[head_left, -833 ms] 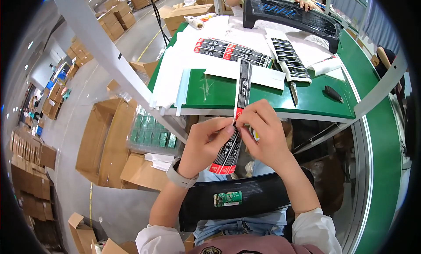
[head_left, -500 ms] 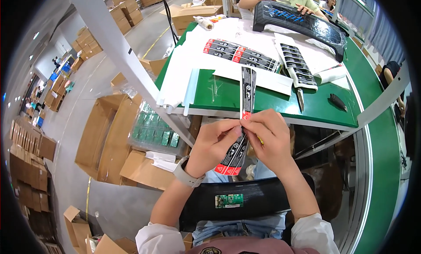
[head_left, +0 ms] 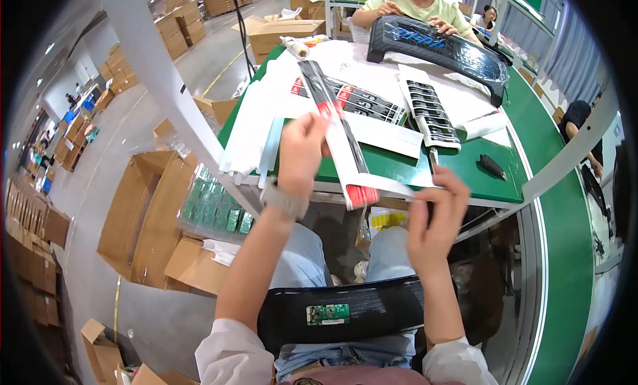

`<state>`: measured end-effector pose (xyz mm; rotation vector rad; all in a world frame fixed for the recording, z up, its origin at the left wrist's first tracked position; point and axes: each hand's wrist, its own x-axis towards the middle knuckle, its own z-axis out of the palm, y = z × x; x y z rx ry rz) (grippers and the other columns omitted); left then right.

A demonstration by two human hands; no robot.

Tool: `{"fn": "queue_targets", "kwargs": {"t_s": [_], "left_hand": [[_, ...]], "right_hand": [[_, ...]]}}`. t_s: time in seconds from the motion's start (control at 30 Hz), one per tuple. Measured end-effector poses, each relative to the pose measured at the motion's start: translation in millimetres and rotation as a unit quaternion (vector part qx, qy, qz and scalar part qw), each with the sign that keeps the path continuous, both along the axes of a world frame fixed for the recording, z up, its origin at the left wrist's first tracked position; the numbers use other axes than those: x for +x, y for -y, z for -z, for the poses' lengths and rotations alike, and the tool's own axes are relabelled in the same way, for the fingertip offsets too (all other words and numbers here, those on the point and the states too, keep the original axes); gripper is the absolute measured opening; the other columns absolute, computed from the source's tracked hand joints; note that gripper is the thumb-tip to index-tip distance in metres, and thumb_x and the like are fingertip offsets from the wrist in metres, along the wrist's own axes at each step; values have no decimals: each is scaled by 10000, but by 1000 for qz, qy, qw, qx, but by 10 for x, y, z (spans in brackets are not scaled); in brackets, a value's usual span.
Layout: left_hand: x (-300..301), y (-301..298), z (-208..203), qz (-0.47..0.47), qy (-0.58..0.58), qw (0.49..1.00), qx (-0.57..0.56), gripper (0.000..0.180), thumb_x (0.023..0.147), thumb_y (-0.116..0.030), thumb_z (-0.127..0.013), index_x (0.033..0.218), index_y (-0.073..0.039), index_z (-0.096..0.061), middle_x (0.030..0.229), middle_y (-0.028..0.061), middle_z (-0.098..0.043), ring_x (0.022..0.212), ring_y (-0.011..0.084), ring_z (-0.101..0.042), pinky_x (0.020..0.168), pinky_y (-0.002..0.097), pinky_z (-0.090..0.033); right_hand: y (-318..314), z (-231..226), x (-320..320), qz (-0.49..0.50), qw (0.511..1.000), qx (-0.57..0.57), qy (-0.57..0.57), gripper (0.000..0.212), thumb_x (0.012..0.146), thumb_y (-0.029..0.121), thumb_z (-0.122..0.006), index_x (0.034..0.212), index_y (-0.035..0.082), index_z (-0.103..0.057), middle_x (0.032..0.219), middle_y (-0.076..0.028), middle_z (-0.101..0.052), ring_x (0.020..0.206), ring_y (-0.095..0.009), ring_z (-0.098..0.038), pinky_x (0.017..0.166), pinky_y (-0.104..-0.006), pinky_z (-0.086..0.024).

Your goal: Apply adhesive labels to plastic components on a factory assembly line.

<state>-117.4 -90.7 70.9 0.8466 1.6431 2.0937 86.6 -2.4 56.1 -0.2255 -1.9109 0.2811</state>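
My left hand [head_left: 302,149] is closed on a long black-and-red label sheet [head_left: 345,142], which slants over the green table's near edge. From the sheet's lower red end a narrow white strip [head_left: 385,184] runs to the right, its far end at the thumb and fingertips of my right hand [head_left: 437,219]. That hand's fingers are bent and slightly blurred. Across my lap lies a glossy black curved panel [head_left: 392,304], and on it sits a small green circuit board [head_left: 327,314].
On the green table [head_left: 389,160] lie more label sheets [head_left: 369,104], a stack of black-and-white labels [head_left: 432,116], a knife [head_left: 434,158] and a small black object [head_left: 492,166]. Opposite, a co-worker's hands rest on a dark curved panel [head_left: 438,49]. A cardboard box [head_left: 136,219] stands left.
My hands have moved apart: the left up and left with the label sheet, the right outward to the right. The white strip now stretches between the sheet and my right hand.
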Motion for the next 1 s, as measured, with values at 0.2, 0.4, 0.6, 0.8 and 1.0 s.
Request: {"fn": "queue_targets", "kwargs": {"t_s": [0.2, 0.4, 0.6, 0.8, 1.0], "left_hand": [[-942, 81, 338, -198, -101, 961, -167, 254, 977, -219, -557, 1069, 17, -539, 805, 81, -669, 674, 135, -653, 566, 257, -533], [-37, 170, 370, -293, -439, 831, -174, 322, 849, -185, -605, 1124, -33, -530, 1050, 208, -554, 921, 416, -591, 785, 481, -492], [773, 1391, 1082, 145, -523, 761, -355, 289, 826, -329, -685, 925, -74, -592, 846, 87, -569, 801, 292, -601, 662, 417, -488], [899, 2138, 1367, 222, -414, 761, -447, 314, 768, -240, -714, 986, -58, -579, 819, 83, -574, 832, 278, -595, 665, 402, -485], [1021, 2039, 759, 23, -581, 711, -396, 440, 661, -214, -718, 1040, -72, -545, 856, 55, -553, 833, 223, -577, 699, 354, -483]], "right_hand": [[-120, 515, 521, -84, 960, -266, 37, 24, 848, 6, -538, 856, 5, -515, 904, -121, -512, 861, -269, -523, 832, -345, -429], [127, 1029, 882, -146, 882, -202, 400, 543, 732, 96, -732, 1236, 48, -536, 985, -149, -603, 900, -326, -578, 842, -418, -444], [124, 1504, 975, -157, 873, -41, 459, 603, 663, 52, -743, 1241, 53, -570, 794, -104, -614, 789, -310, -577, 730, -426, -448], [192, 1206, 1041, -172, 930, 35, 323, 467, 681, -38, -612, 1146, -5, -594, 861, -123, -641, 732, -335, -583, 628, -421, -450], [219, 917, 1081, -91, 974, 38, 205, 354, 779, 42, -607, 1131, 4, -600, 985, -177, -648, 851, -368, -631, 749, -426, -522]]}}
